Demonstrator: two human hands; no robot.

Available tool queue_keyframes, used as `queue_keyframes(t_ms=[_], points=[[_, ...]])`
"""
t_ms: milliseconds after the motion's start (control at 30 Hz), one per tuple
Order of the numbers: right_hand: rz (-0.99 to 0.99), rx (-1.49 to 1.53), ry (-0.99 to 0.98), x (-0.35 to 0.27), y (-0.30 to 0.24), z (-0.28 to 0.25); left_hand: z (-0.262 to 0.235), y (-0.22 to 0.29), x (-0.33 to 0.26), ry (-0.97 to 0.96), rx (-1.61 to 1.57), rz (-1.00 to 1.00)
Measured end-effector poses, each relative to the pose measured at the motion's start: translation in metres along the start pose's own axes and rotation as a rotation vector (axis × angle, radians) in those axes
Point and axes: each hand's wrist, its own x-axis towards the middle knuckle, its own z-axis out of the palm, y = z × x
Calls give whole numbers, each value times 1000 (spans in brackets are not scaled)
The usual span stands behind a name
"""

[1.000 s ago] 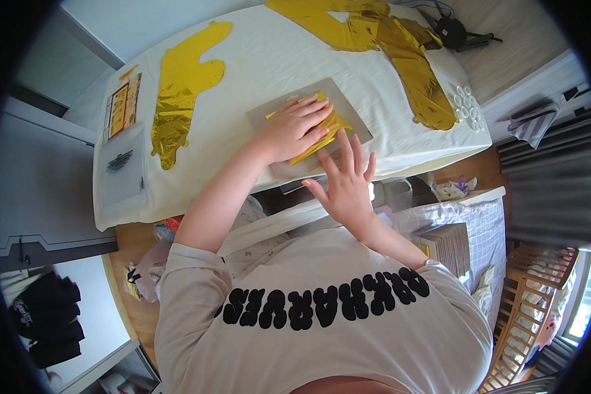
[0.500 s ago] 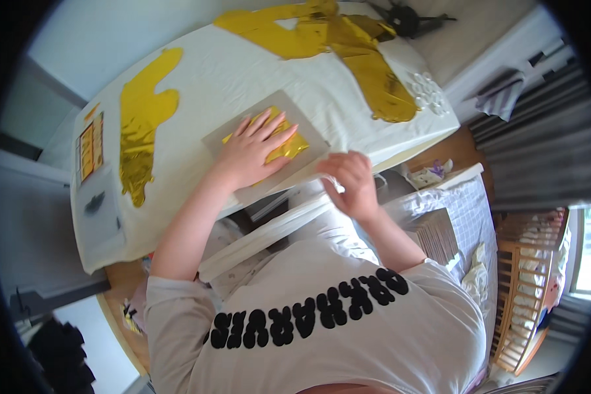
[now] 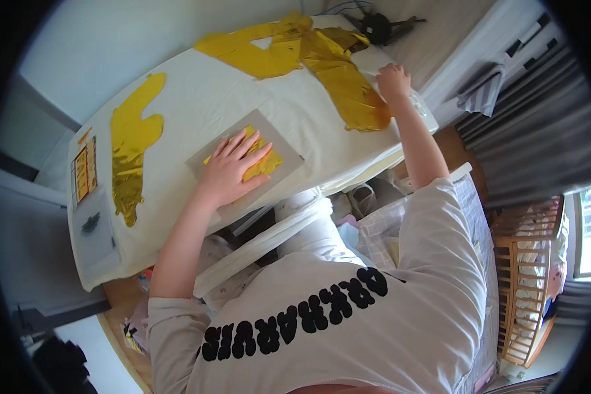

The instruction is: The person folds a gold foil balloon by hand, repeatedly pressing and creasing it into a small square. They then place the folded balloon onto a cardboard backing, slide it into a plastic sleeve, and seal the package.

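Observation:
My left hand [image 3: 228, 164] lies flat with fingers spread on a folded piece of shiny gold foil [image 3: 272, 163]. Under the foil is a square grey board [image 3: 287, 146] near the table's front edge. At the far right of the table, my right hand [image 3: 394, 81] reaches down with its fingers bent inward; whatever they hold, if anything, is hidden. Close to it lies a large gold foil sheet, like a flat uninflated balloon [image 3: 345, 92]. My right forearm mostly covers a cluster of small clear-white pieces [image 3: 419, 107] at the table's corner.
Another flat gold foil shape [image 3: 130, 141] lies on the white-covered table [image 3: 197, 105] at the left. Near it are an orange printed card [image 3: 85, 169] and a clear plastic sheet [image 3: 98, 230]. A black object [image 3: 376, 28] stands at the back right. A wooden crib [image 3: 522, 289] is at the right.
My right hand has moved away from the front edge to the far right of the table, over the clear-white pieces. My left hand stays on the foil. The view has shifted slightly.

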Motion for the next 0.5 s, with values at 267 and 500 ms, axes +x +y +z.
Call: queue_keyframes(t_ms=[267,500], points=[[-152,-269,-5,19,-5,2,0,-1,0,-14,-14,-3],[-185,-114,182,19,11,4,5,-4,5,-8,-37,27]])
